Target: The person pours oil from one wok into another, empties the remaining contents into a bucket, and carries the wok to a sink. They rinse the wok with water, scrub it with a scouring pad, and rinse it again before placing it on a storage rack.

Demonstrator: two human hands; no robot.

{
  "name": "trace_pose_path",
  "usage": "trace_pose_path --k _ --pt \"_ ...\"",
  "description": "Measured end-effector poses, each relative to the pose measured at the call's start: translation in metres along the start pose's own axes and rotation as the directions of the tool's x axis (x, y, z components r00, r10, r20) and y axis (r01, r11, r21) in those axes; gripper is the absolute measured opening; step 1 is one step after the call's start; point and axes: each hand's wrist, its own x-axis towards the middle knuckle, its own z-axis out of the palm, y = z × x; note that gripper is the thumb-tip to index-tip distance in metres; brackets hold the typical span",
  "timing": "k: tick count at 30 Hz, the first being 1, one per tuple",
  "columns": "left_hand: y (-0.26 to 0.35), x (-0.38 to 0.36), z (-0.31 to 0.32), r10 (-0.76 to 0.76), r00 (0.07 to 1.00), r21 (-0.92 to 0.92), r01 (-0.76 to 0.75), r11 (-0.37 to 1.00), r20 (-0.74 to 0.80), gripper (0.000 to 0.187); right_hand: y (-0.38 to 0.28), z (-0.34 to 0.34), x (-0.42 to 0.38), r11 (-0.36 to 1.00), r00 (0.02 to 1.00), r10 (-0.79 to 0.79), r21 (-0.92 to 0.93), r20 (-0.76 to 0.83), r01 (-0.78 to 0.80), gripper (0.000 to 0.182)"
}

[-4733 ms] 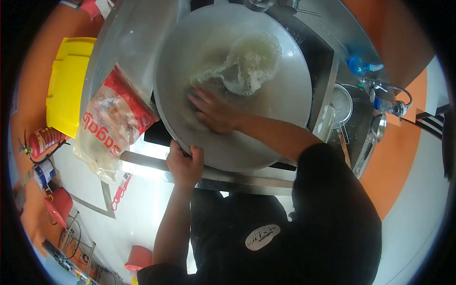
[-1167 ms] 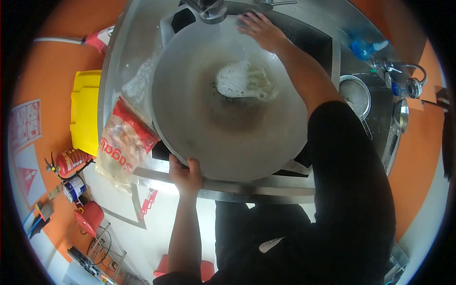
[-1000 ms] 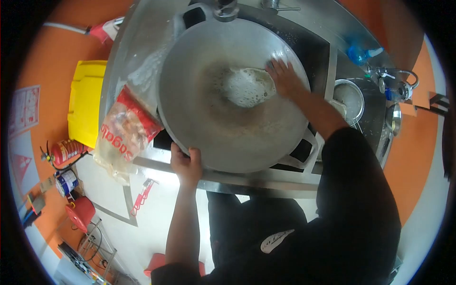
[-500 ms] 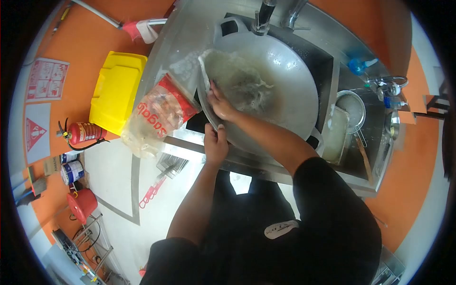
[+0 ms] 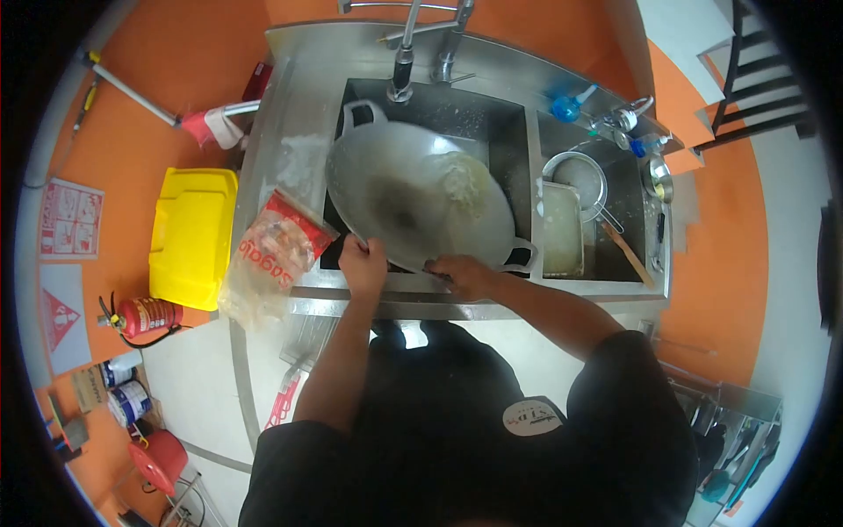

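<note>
A large metal wok (image 5: 360, 162) stands in the left sink basin, with cloudy water and pale foam inside. Its near left rim is gripped by my left hand (image 5: 363, 265), fingers wrapped over the edge. My right hand (image 5: 465, 276) is closed at the near rim, around something dark and too small to make out. Beside my left hand, on the counter's left part, lies a plastic bag (image 5: 279, 246) with red print.
The right basin holds a strainer (image 5: 581, 176), a rectangular tray (image 5: 562, 230) and a wooden-handled tool (image 5: 628, 255). A faucet (image 5: 400, 75) hangs behind the wok. Left are a yellow bin (image 5: 193, 237) and a fire extinguisher (image 5: 147, 316).
The view has shifted. My right hand has left the wok's inside left wall and is now at its near rim. The wok sits tilted differently, and its water and foam have moved right.
</note>
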Motion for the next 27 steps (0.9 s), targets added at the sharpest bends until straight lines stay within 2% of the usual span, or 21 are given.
trace_pose_path --k 1,2,4,6,8,9,10,11,12,14,15,17,21,23,24,26,27 --pt "0.004 0.009 0.002 0.253 0.965 0.192 -0.236 0.953 -0.072 0.019 -0.001 -0.004 -0.001 1.000 1.000 0.002 0.005 -0.015 -0.002 0.040" --pt "0.008 0.019 0.004 0.265 0.962 0.196 -0.249 0.949 -0.061 0.019 0.001 -0.012 0.000 0.997 0.998 0.060 -0.036 -0.021 -0.061 0.038" --pt "0.036 0.030 0.003 0.415 0.910 0.258 -0.402 0.878 0.007 0.017 -0.003 -0.030 -0.002 0.990 0.991 0.125 -0.058 -0.049 -0.127 0.036" --pt "0.054 0.040 0.004 0.483 0.872 0.286 -0.485 0.826 0.083 0.015 -0.010 -0.060 -0.009 0.997 0.994 0.000 -0.071 -0.112 -0.008 0.036" --pt "0.069 0.047 0.004 0.533 0.831 0.308 -0.555 0.772 0.162 0.014 -0.003 -0.083 -0.007 0.999 0.994 0.024 -0.033 -0.104 -0.027 0.038" --pt "0.080 0.051 0.003 0.734 0.641 0.336 -0.757 0.560 0.222 0.016 -0.001 -0.095 -0.006 0.999 0.996 0.039 -0.007 -0.079 -0.040 0.040" --pt "0.091 0.056 0.001 0.871 0.399 0.339 -0.892 0.298 0.286 0.020 -0.013 -0.119 -0.010 0.998 0.997 0.069 0.015 -0.034 -0.068 0.038" --pt "0.103 0.063 -0.001 0.871 0.279 0.289 -0.943 0.168 0.405 0.028 -0.028 -0.147 -0.015 0.995 0.995 0.097 0.034 0.010 -0.097 0.035" --pt "0.111 0.073 0.000 0.872 0.263 0.276 -0.949 0.155 0.413 0.028 -0.031 -0.164 -0.015 0.994 0.995 0.103 0.040 -0.006 -0.103 0.035" --pt "0.129 0.098 0.009 0.749 0.312 0.179 -0.950 0.256 0.584 0.031 -0.032 -0.197 -0.014 0.990 0.989 0.128 0.053 0.074 -0.132 0.042" --pt "0.140 0.108 0.014 0.753 0.294 0.167 -0.956 0.242 0.588 0.031 -0.031 -0.210 -0.011 0.989 0.989 0.135 0.056 0.056 -0.138 0.042" --pt "0.163 0.124 0.022 0.560 0.380 0.209 -0.915 0.345 0.737 0.038 -0.032 -0.231 -0.004 0.988 0.980 0.151 -0.040 0.129 -0.147 0.045" --pt "0.198 0.137 0.035 0.554 0.311 0.171 -0.941 0.290 0.772 0.043 -0.033 -0.263 -0.009 0.984 0.991 0.132 -0.122 0.028 -0.128 0.051" --pt "0.221 0.130 0.035 0.590 0.380 0.197 -0.916 0.350 0.713 0.047 -0.053 -0.285 -0.024 0.989 0.990 0.135 -0.071 0.030 -0.133 0.048" --pt "0.230 0.125 0.034 0.584 0.377 0.204 -0.917 0.342 0.719 0.047 -0.065 -0.298 -0.033 0.989 0.989 0.143 -0.037 0.034 -0.141 0.044" --pt "0.256 0.117 0.034 0.644 0.419 0.160 -0.893 0.421 0.640 0.050 -0.074 -0.325 -0.050 0.991 0.991 0.133 -0.012 -0.014 -0.134 0.046" --pt "0.271 0.109 0.035 0.650 0.409 0.165 -0.900 0.404 0.640 0.050 -0.075 -0.336 -0.057 0.991 0.990 0.134 0.014 -0.049 -0.133 0.049"
